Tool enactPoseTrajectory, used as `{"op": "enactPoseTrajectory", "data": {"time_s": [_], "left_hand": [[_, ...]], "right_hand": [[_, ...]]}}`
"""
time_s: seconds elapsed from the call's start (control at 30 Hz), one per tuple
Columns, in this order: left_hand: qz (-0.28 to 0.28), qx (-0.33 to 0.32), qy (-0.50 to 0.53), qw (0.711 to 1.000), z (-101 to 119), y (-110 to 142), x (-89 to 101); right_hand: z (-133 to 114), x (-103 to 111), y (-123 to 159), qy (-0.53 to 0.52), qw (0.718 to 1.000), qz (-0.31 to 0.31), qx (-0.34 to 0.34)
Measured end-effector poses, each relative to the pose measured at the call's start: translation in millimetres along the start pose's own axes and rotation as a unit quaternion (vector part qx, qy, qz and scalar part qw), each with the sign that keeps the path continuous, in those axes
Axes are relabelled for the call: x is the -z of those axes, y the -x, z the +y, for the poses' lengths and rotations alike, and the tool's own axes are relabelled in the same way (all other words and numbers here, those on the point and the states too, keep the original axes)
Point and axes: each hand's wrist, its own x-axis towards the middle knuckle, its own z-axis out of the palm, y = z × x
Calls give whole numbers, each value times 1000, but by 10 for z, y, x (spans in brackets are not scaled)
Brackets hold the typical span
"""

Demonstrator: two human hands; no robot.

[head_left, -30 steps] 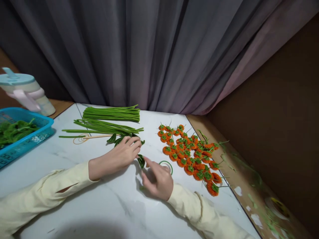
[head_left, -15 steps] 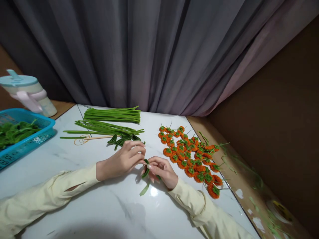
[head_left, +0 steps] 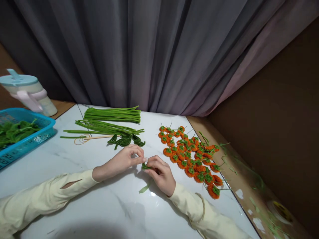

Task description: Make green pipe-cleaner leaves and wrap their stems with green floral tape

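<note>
My right hand (head_left: 161, 174) curls over a small green fuzzy piece (head_left: 145, 166), apparently pipe cleaner, gripping it with thumb and fingers; most of the piece is hidden. Close on its left, my left hand (head_left: 127, 160) has thumb and forefinger pinched together right by that piece. What the left fingertips hold is too small to make out. A light green flat strip (head_left: 144, 189) hangs or lies just below my right hand. Beyond my left hand, several dark green looped leaves (head_left: 126, 140) of pipe cleaner rest on the white marbled table (head_left: 99, 205).
Bundles of green pipe cleaners (head_left: 112, 115) lie at the back, near a thin wooden stick (head_left: 99, 137). Orange fuzzy flower-like pieces (head_left: 189, 171) with green tops spread at right. At left stand a blue basket (head_left: 32, 140) of green pieces and a lidded cup (head_left: 32, 93).
My left hand has lowered slightly and its fingers have drawn into a pinch. The right hand has turned further over the green piece, hiding more of it.
</note>
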Motion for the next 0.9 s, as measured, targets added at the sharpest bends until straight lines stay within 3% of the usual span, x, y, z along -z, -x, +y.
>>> {"op": "enactPoseTrajectory", "data": {"time_s": [0.2,0.47,0.57,0.67,0.77,0.9], "left_hand": [[-45,-25,-26,998,34,-29,98],[-83,15,-30,996,163,-52,191],[-115,27,-28,993,163,-55,212],[-112,46,-25,992,140,-57,213],[-123,59,-25,990,128,-51,204],[-181,70,-8,981,144,-25,212]], "right_hand": [[19,-11,13,3,1000,-15,5],[30,-2,-6,-16,1000,-4,-11],[27,0,-4,-24,1000,1,-13],[18,6,0,-16,1000,9,-12],[7,8,5,6,1000,11,15],[5,9,15,45,996,3,80]]}}
